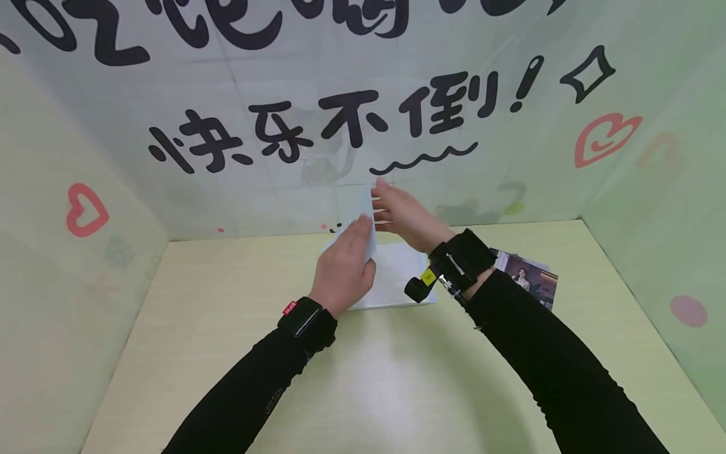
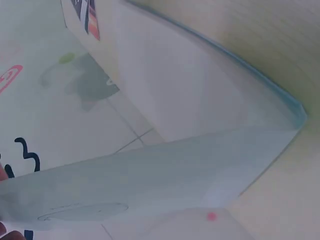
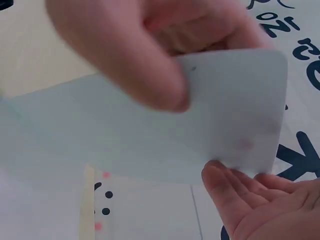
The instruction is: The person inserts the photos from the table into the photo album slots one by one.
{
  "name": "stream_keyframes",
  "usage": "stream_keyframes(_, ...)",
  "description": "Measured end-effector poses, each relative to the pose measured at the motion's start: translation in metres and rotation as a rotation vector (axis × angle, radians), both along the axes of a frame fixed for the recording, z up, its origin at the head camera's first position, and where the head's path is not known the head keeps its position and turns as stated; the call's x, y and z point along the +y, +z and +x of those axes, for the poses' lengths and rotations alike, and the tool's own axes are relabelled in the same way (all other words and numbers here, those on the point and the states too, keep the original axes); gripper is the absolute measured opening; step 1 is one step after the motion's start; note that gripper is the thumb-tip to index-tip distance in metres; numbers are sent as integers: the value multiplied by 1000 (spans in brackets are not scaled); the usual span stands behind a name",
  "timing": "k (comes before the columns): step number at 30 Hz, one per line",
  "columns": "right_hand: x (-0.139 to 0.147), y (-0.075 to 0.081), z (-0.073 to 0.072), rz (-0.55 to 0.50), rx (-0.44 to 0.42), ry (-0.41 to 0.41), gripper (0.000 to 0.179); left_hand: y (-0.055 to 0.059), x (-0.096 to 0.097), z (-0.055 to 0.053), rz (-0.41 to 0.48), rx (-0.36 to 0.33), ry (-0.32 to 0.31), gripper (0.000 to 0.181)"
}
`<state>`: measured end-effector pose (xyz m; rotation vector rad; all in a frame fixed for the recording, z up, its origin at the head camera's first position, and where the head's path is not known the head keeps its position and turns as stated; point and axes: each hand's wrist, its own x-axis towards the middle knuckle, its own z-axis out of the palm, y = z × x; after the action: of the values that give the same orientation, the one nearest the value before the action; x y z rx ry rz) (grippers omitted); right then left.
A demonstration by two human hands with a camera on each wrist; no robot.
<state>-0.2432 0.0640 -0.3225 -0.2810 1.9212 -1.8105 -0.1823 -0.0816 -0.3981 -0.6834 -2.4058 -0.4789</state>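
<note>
A thin white booklet (image 1: 391, 274) lies on the table with its pale blue cover (image 1: 367, 208) raised upright at the left side. My left hand (image 1: 344, 265) grips the near edge of that cover between thumb and fingers. In the right wrist view its thumb lies flat on the cover (image 3: 235, 100). My right hand (image 1: 411, 214) is at the far edge of the cover, fingers extended; its fingertips (image 3: 214, 175) touch the cover's edge. The left wrist view has the white inside page (image 2: 170, 75) and the bent cover (image 2: 165, 170) meeting along a fold.
Glossy printed photos (image 1: 530, 280) lie in a small stack on the table, partly hidden by my right forearm. The light wooden table (image 1: 227, 328) is bordered by a back wall (image 1: 272, 195) with black lettering, plus side walls left and right.
</note>
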Motion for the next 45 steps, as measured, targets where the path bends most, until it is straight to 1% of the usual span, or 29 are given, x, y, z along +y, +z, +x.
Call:
stream_keyframes(2, -3, -4, 0, -19, 32, 15, 64, 8, -6, 1, 16, 76, 22, 55)
stream_keyframes(4, -5, -11, -1, -10, 76, 27, 61, 15, -12, 1, 11, 137, 47, 52)
stream_keyframes(7, -6, -24, -3, 65, 148, 39, 59, 25, -24, 2, -17, 208, 86, 48)
stream_keyframes(9, -5, -36, -5, 153, 192, 39, 60, 30, -33, 2, -46, 248, 111, 47)
stream_keyframes(13, 0, -61, -7, 377, 259, 49, 62, 36, -53, 4, -92, 305, 168, 48)
stream_keyframes(17, 11, -90, -8, 575, 293, 95, 65, 41, -70, 8, -135, 313, 270, 49)
stream_keyframes(19, 16, -103, -8, 665, 310, 129, 66, 42, -79, 10, -161, 278, 340, 51)
stream_keyframes(21, 20, -115, -7, 743, 348, 166, 68, 44, -88, 13, -191, 209, 426, 54)
stream_keyframes(24, 25, -132, -4, 857, 443, 218, 71, 44, -98, 16, -249, 76, 531, 59)
stream_keyframes(26, 26, -142, -1, 923, 509, 249, 73, 43, -103, 17, -291, -14, 566, 61)
stream_keyframes(29, 28, -153, 4, 1030, 580, 302, 79, 39, -106, 17, -367, -131, 575, 61)
stream_keyframes(31, 27, -156, 7, 1068, 603, 331, 81, 36, -109, 18, -426, -214, 592, 61)
stream_keyframes(33, 26, -158, 9, 1083, 614, 348, 82, 33, -112, 17, -480, -288, 616, 60)
stream_keyframes(35, 26, -160, 11, 1089, 612, 351, 83, 30, -115, 17, -511, -354, 632, 60)
stream_keyframes(37, 27, -163, 12, 1115, 619, 356, 83, 26, -118, 17, -504, -398, 628, 58)
stream_keyframes(40, 29, -170, 11, 1161, 640, 369, 84, 13, -122, 16, -447, -431, 593, 55)
stream_keyframes(43, 30, -175, 11, 1162, 644, 372, 85, -10, -127, 15, -391, -450, 549, 52)
stream_keyframes(45, 30, -176, 12, 1149, 644, 367, 85, -26, -128, 13, -378, -472, 517, 52)
